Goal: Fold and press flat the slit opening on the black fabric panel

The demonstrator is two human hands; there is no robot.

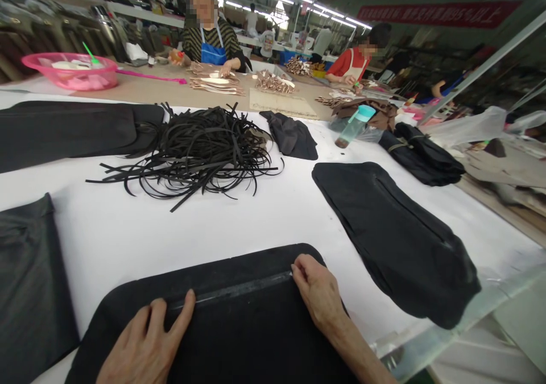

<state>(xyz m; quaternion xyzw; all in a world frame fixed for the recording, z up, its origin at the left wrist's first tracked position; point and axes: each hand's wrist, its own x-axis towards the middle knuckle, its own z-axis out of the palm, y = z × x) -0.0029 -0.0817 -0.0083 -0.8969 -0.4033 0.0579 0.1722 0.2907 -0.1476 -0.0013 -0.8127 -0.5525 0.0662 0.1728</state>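
A black panel with rounded corners (256, 338), leather-like, lies flat in front of me. Across its upper part runs a narrow shiny strip (243, 288). My left hand (147, 335) rests on the panel at the strip's left end, its fingers spread. At the strip's right end, the fingers of my right hand (318, 290) are pinched together against the panel. A small pale bit shows at those fingertips; what they hold is too small to make out.
A heap of thin black strips (213, 145) lies beyond the panel. Stacked black panels (396, 236) are at right, another black piece (29, 281) at left. A bottle with a turquoise lid (356, 125) and a pink basin (72, 68) stand farther back. Two people work across the table.
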